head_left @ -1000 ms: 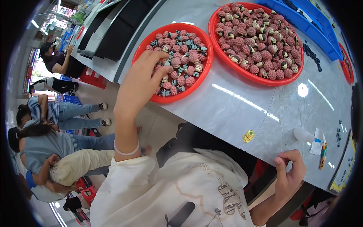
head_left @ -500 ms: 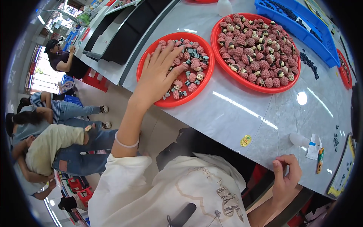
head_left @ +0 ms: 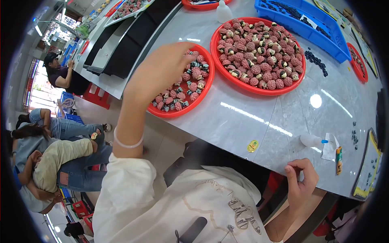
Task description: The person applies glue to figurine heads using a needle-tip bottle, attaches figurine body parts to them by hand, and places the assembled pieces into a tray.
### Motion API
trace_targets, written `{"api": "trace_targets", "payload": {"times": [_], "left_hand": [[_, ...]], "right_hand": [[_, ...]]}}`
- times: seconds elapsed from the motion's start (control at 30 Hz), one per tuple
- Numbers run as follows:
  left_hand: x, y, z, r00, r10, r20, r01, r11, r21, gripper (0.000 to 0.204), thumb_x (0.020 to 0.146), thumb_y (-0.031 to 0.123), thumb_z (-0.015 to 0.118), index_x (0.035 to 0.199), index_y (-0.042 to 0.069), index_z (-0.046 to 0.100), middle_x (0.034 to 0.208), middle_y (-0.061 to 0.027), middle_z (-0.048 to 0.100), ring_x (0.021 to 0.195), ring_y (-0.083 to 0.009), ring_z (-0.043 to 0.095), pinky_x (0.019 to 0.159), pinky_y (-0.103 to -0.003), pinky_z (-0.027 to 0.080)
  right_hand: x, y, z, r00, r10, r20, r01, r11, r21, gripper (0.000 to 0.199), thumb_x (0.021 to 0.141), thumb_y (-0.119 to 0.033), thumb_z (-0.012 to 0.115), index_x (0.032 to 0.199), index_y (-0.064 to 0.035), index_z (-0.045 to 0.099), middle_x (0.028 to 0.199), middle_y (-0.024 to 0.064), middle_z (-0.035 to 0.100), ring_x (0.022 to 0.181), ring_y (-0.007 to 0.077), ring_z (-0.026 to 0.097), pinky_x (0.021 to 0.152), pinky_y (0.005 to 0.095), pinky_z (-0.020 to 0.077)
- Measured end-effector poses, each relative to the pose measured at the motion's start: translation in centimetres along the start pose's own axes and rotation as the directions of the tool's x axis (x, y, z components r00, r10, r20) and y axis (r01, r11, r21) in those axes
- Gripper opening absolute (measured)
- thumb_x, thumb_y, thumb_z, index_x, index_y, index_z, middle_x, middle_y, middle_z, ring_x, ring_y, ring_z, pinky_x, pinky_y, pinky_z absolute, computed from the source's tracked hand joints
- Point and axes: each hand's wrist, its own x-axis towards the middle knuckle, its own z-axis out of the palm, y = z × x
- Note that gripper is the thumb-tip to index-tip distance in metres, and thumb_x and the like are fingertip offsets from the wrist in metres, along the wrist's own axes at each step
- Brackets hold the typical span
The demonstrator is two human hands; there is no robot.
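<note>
My left hand (head_left: 157, 75) reaches over the smaller round red tray (head_left: 193, 106), which holds pink knobbly pieces and some dark ones. Its back faces me and its fingertips lie among the pieces at the tray's far side. Whether they grip one is hidden. My right hand (head_left: 302, 183) hangs at the near edge of the grey table (head_left: 263, 121), its fingers curled in, and I see nothing in it. A white bracelet circles my left wrist.
A larger red tray (head_left: 243, 85) heaped with pink pieces sits right of the small one. Behind it are a blue tray (head_left: 291, 19) and loose dark beads (head_left: 317, 60). A small white squeeze bottle (head_left: 311, 140) and yellow sticker (head_left: 253, 146) lie nearby. Several people (head_left: 56, 162) crouch at left.
My left hand has pushed farther across the small tray and its spread fingers have drawn together. My right hand has dropped slightly along the table edge. The view has shifted.
</note>
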Motion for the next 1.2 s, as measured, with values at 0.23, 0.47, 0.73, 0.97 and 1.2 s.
{"api": "trace_targets", "payload": {"times": [0.23, 0.47, 0.73, 0.97, 1.2], "left_hand": [[8.0, 0.8, 5.1, 0.857, 0.489, -0.159, -0.509, 0.852, -0.125, 0.016, 0.073, 0.008, 0.055, 0.088, 0.002, 0.052, 0.084, -0.0091, 0.054, 0.079, -0.0222, 0.053, 0.074, -0.029, 0.041], [4.6, 2.2, 3.9, 0.933, 0.209, -0.293, -0.359, 0.616, -0.702, 0.011, 0.071, 0.004, 0.058, 0.08, -0.001, 0.055, 0.072, -0.0046, 0.056, 0.068, -0.012, 0.055, 0.064, -0.023, 0.044], [-3.4, 6.9, 6.4, 0.944, 0.33, -0.021, -0.018, -0.014, -1.0, 0.024, 0.072, -0.004, 0.058, 0.094, -0.003, 0.048, 0.093, -0.014, 0.056, 0.082, -0.0157, 0.057, 0.074, -0.027, 0.047], [-6.1, 9.5, 10.2, 0.912, 0.332, 0.241, 0.362, -0.374, -0.854, 0.022, 0.076, 0.011, 0.06, 0.092, -0.001, 0.052, 0.098, -0.013, 0.053, 0.079, -0.0151, 0.056, 0.07, -0.025, 0.046], [-6.8, 10.6, 11.3, 0.927, 0.315, 0.203, 0.317, -0.369, -0.874, 0.026, 0.075, 0.01, 0.061, 0.095, -0.001, 0.049, 0.093, -0.0157, 0.054, 0.079, -0.0172, 0.057, 0.067, -0.024, 0.049]], "right_hand": [[-0.6, 0.1, -1.3, 1.0, -0.012, -0.019, 0.011, 1.0, -0.029, 0.011, 0.072, -0.003, 0.058, 0.07, 0.0027, 0.049, 0.06, 0.0042, 0.046, 0.056, 0.0107, 0.041, 0.052, 0.021, 0.0317], [0.6, 2.2, -1.3, 0.916, 0.014, -0.4, 0.005, 0.999, 0.047, 0.014, 0.069, -0.001, 0.059, 0.08, 0.0023, 0.052, 0.079, 0.0073, 0.053, 0.069, 0.0137, 0.048, 0.062, 0.0218, 0.0361], [2.9, 1.0, 0.7, 0.99, 0.069, -0.125, -0.049, 0.987, 0.152, 0.034, 0.077, -0.013, 0.057, 0.105, 0.0012, 0.044, 0.087, 0.0094, 0.053, 0.08, 0.0161, 0.049, 0.072, 0.0236, 0.0364], [2.0, 0.0, -1.2, 0.981, 0.09, -0.171, -0.034, 0.952, 0.305, 0.044, 0.076, -0.033, 0.06, 0.1, 0.0007, 0.046, 0.078, 0.0087, 0.05, 0.063, 0.0138, 0.047, 0.056, 0.0227, 0.0374], [1.3, -0.2, -3.1, 0.968, 0.018, -0.252, 0.056, 0.958, 0.282, 0.054, 0.066, -0.037, 0.069, 0.096, 0.002, 0.047, 0.086, 0.0141, 0.053, 0.076, 0.016, 0.051, 0.057, 0.019, 0.0391]]}}
